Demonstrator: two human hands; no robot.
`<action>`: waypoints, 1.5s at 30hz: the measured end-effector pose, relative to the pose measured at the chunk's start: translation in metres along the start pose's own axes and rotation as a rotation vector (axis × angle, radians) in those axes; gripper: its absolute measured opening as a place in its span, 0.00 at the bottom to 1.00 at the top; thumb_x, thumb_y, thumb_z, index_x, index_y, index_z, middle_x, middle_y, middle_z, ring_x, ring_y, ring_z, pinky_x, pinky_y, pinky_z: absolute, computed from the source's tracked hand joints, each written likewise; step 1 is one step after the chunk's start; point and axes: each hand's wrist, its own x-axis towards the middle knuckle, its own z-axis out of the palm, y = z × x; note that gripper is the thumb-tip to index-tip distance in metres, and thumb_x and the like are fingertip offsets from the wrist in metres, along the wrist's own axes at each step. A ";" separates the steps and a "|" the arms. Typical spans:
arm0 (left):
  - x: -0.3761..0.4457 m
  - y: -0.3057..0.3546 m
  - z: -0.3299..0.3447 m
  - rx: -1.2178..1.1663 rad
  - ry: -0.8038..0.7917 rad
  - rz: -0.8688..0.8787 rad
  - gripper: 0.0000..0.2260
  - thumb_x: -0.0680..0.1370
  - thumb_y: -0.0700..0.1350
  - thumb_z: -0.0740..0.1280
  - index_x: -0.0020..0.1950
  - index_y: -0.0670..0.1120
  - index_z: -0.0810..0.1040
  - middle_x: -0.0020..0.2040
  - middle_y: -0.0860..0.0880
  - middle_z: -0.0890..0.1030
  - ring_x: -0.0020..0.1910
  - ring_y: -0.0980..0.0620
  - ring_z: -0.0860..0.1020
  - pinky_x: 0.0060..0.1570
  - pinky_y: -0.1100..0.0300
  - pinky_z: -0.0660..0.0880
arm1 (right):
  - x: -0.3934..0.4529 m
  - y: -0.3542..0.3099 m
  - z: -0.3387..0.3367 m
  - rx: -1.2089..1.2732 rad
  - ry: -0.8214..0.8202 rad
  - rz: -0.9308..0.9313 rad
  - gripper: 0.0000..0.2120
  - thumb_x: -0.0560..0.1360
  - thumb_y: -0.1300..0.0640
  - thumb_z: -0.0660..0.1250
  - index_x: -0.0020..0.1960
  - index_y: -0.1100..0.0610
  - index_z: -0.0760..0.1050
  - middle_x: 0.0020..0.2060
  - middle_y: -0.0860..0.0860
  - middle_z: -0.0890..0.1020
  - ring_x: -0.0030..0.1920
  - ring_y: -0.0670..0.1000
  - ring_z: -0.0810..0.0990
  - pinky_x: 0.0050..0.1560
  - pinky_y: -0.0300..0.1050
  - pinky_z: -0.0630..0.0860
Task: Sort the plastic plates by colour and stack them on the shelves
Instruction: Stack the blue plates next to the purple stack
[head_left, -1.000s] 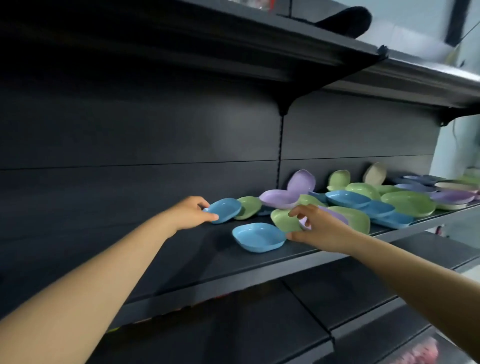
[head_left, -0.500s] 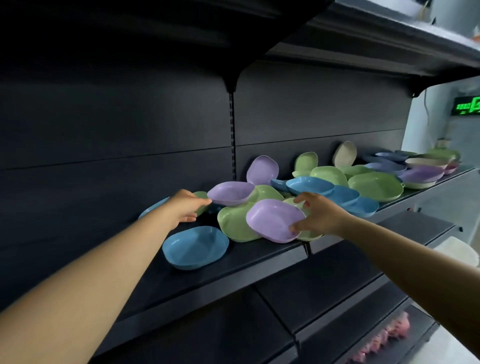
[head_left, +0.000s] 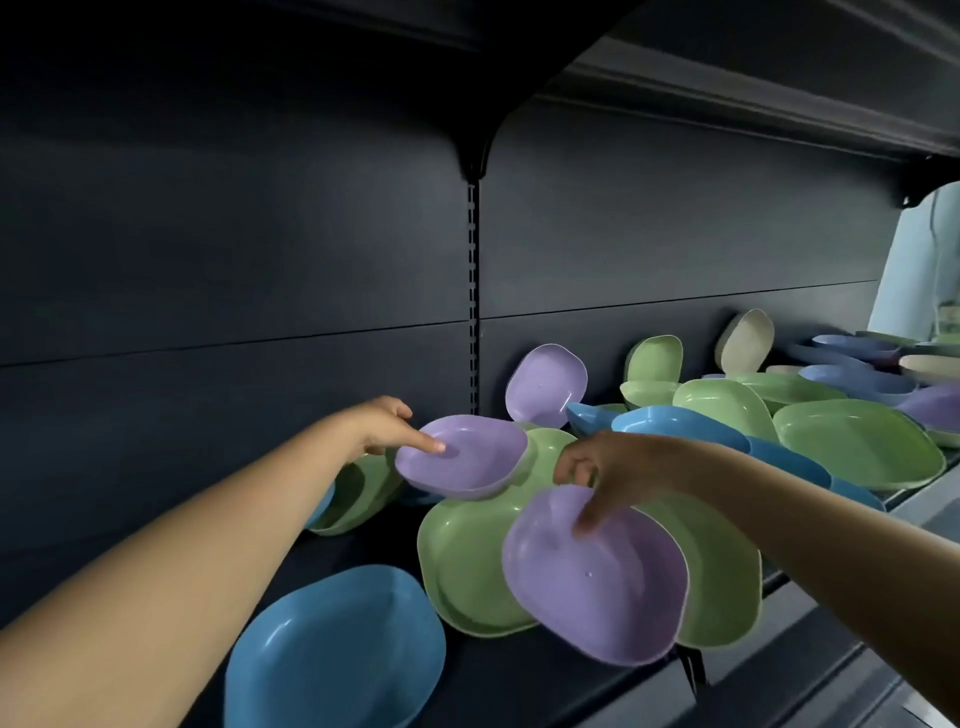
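Observation:
Plastic plates in blue, green, purple and cream lie mixed on a dark shelf. My right hand grips the top rim of a purple plate tilted toward me over a large green plate. My left hand pinches the near rim of a second purple plate resting on the green pile. A third purple plate leans against the back panel. A blue plate sits alone at the near left. Another green plate lies under my left wrist.
More green, blue and cream plates crowd the shelf to the right. An upper shelf overhangs closely. A slotted upright divides the back panel. Bare shelf lies left of the lone blue plate.
The view has moved closer. My left hand has left the blue plate and taken the rim of a purple plate. My right hand still holds its purple plate, now tilted more toward me.

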 end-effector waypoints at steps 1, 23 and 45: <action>0.008 0.000 0.001 0.005 -0.021 0.005 0.39 0.68 0.52 0.76 0.74 0.45 0.63 0.73 0.45 0.66 0.69 0.45 0.68 0.63 0.56 0.68 | 0.004 -0.001 -0.001 -0.031 -0.023 -0.003 0.25 0.66 0.51 0.77 0.59 0.49 0.72 0.45 0.44 0.74 0.46 0.49 0.78 0.43 0.39 0.74; 0.000 0.001 -0.010 -0.393 0.115 -0.094 0.15 0.69 0.39 0.75 0.52 0.36 0.79 0.50 0.40 0.83 0.50 0.41 0.81 0.55 0.48 0.77 | 0.019 0.003 -0.028 0.308 -0.210 -0.192 0.06 0.71 0.60 0.73 0.45 0.58 0.78 0.37 0.48 0.80 0.39 0.49 0.77 0.42 0.42 0.71; -0.292 -0.161 -0.135 -0.751 0.869 -0.132 0.07 0.70 0.37 0.75 0.42 0.41 0.77 0.43 0.45 0.81 0.45 0.43 0.80 0.48 0.52 0.77 | -0.025 -0.256 0.021 0.808 0.082 -0.470 0.04 0.75 0.65 0.68 0.47 0.59 0.80 0.40 0.54 0.82 0.39 0.51 0.79 0.40 0.42 0.74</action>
